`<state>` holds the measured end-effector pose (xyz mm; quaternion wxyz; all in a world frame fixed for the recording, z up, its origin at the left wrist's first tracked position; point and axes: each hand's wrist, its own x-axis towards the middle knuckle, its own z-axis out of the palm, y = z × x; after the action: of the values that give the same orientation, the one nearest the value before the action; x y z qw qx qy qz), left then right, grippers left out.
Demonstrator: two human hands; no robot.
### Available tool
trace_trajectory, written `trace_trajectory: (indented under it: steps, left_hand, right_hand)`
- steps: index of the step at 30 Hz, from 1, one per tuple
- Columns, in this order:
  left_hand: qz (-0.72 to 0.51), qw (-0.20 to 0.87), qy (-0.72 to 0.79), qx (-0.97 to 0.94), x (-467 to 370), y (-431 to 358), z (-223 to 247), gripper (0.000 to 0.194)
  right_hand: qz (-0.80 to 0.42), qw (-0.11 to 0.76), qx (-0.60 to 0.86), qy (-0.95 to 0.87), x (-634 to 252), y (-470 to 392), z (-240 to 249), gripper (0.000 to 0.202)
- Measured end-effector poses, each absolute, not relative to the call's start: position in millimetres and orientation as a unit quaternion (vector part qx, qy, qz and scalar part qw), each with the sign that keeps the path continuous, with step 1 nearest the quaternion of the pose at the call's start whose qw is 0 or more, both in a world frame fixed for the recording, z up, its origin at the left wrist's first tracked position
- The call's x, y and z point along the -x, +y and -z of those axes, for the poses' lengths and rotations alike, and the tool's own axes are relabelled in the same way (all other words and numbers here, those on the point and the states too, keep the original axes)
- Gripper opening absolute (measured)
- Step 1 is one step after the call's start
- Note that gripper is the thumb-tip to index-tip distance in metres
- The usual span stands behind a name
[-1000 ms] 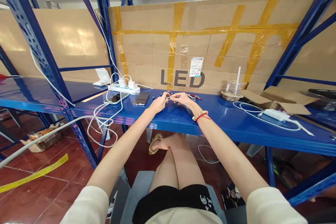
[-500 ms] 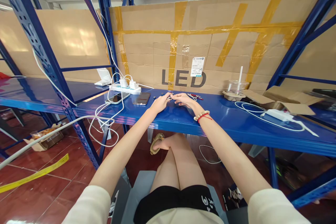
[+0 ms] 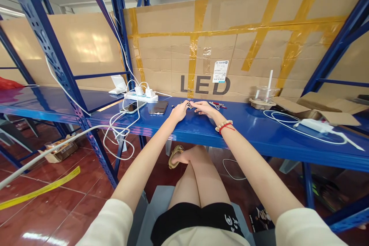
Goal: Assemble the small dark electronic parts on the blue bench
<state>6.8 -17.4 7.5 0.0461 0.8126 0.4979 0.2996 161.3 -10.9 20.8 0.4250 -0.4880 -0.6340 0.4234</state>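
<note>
Over the blue shelf top (image 3: 245,125), my two hands meet at a small shiny metal piece (image 3: 189,104), too small to make out its kind. My left hand (image 3: 179,111) pinches it from the left, fingers closed. From the right, my right hand (image 3: 205,108) has its fingertips on the same piece, its fingers bent and held close together. Just beyond my right hand lie slim tools with red and silver parts (image 3: 218,105). A dark phone-like device (image 3: 159,107) rests left of my left hand, beside another phone (image 3: 135,106).
A white power strip (image 3: 141,97) with plugs and looping white cables stands at the left. A clear cup with a straw (image 3: 265,94) sits in a carrier at the right, near an open cardboard box (image 3: 325,103) and a white adapter (image 3: 315,125). Taped cardboard (image 3: 164,54) closes off the back.
The view has shifted slightly, so the shelf and items sit a little further right. My fingers have parted slightly, showing more of the metal piece between them.
</note>
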Motion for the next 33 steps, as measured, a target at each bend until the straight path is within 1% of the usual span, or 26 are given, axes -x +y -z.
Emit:
trace_trajectory:
  steps: [2,4,7,10,13,15,20,28,33]
  left_hand:
    - [-0.3,0.043,0.508,-0.806,-6.9,-17.7,-8.0,0.031]
    - [-0.302,0.039,0.521,-0.798,-6.9,-17.5,-8.4,0.031]
    - [-0.305,0.037,0.539,-0.785,-6.8,-16.4,-8.5,0.032]
    - [-0.306,0.033,0.55,-0.776,-6.8,-16.2,-8.6,0.032]
    - [-0.307,0.033,0.56,-0.769,-7.0,-17.9,-9.3,0.033]
    - [-0.305,0.037,0.565,-0.766,-7.2,-19.5,-10.1,0.034]
    - [-0.298,0.047,0.579,-0.757,-7.7,-20.7,-11.0,0.038]
    - [-0.29,0.053,0.591,-0.751,-8.9,-20.5,-10.7,0.042]
    - [-0.303,0.055,0.598,-0.74,-9.3,-22.2,-12.3,0.041]
  right_hand:
    - [-0.404,0.434,0.492,-0.638,-160.9,-9.1,-19.8,0.033]
    - [-0.368,0.461,0.508,-0.628,-162.2,-5.0,-18.0,0.034]
    - [-0.276,0.528,0.546,-0.589,-168.0,3.4,-15.0,0.032]
    - [-0.184,0.55,0.606,-0.545,-175.2,8.3,-14.4,0.032]
    - [-0.121,0.525,0.665,-0.518,-178.4,6.8,-16.5,0.03]
    - [-0.103,0.493,0.686,-0.524,-177.9,4.1,-17.7,0.028]
    - [-0.102,0.411,0.679,-0.6,-175.7,2.8,-14.9,0.02]
    - [-0.098,0.343,0.661,-0.66,-178.0,9.7,-8.9,0.024]
    - [-0.089,0.295,0.662,-0.684,-177.6,7.5,-10.0,0.021]
